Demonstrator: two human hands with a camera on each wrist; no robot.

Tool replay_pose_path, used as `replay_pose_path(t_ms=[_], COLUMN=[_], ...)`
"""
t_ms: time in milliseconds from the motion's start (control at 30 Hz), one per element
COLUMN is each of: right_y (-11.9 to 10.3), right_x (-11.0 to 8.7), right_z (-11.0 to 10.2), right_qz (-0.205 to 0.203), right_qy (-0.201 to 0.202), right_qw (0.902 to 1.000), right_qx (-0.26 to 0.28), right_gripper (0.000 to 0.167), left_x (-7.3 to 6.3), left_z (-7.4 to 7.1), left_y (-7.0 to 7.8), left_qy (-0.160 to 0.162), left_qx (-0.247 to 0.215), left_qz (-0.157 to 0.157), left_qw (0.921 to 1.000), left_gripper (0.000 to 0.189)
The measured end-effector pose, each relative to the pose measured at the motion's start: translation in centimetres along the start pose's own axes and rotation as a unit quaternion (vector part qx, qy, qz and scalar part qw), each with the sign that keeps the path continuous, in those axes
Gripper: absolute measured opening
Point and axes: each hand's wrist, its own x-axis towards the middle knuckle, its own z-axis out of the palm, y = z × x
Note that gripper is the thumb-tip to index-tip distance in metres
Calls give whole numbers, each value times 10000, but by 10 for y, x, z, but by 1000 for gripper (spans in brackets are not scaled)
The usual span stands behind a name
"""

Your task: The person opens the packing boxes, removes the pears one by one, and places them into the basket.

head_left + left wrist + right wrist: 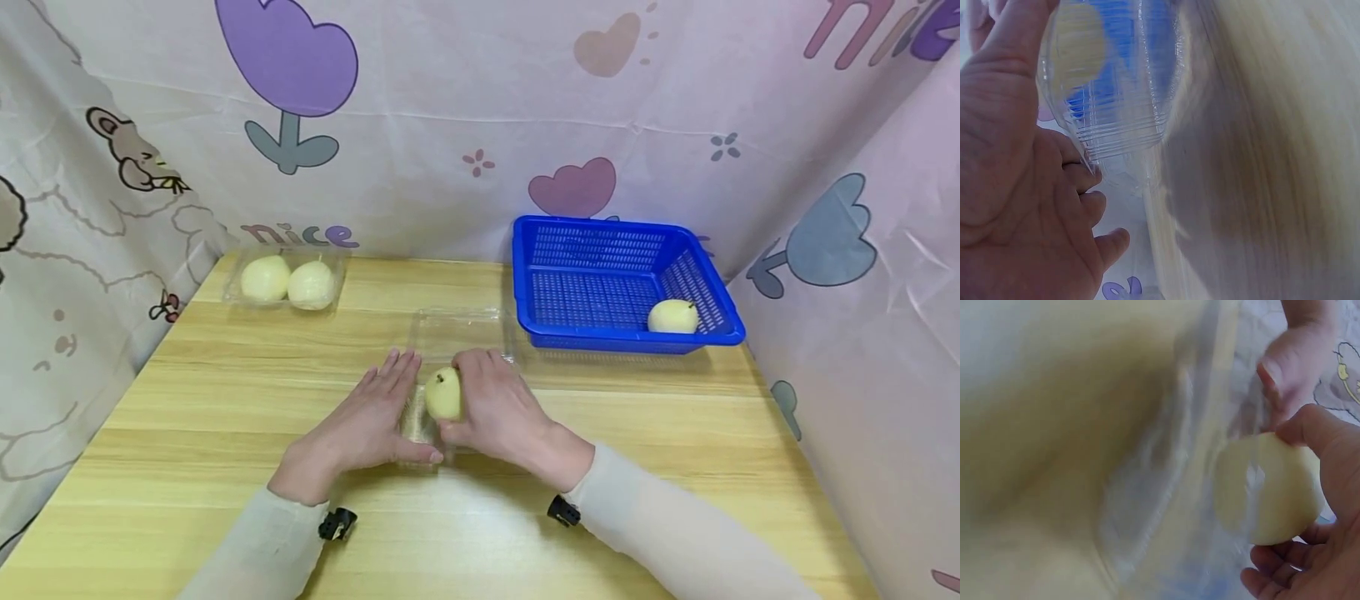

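My right hand grips a pale yellow pear by its side, stem up, at the clear plastic clamshell box. In the right wrist view, thumb and fingers lie around the pear, partly behind the box's clear wall. With its fingers straight, my left hand rests along the left side of the box, thumb by its front edge. The box's clear lid lies folded back away from me. In the left wrist view, the ribbed box wall stands beside the left hand.
At the back right stands a blue plastic basket with one pear in its near right corner. Back left, a clear clamshell box holds two visible pears. A printed curtain hangs behind the wooden table.
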Motion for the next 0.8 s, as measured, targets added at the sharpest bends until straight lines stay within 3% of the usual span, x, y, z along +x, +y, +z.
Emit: replay_pose_path(t_ms=[100, 200, 467, 800], right_y=[10, 22, 49, 78], right_x=[-1, 0, 2, 5], right_z=[-13, -27, -56, -83], right_qz=[-389, -415, 76, 122], right_qy=[662, 976, 1004, 1328], right_qw=[9959, 9915, 9917, 9873], right_qx=[-487, -759, -804, -862], right_gripper=[72, 72, 76, 74], left_x=[1, 2, 4, 0], left_z=[0, 0, 1, 1], left_y=[1, 2, 2, 1], left_qy=[-23, -16, 20, -15], left_qx=[29, 46, 69, 41], left_qz=[-13, -10, 37, -9], left_qw=[10000, 10000, 10000, 10000], left_gripper=[141, 141, 141, 141])
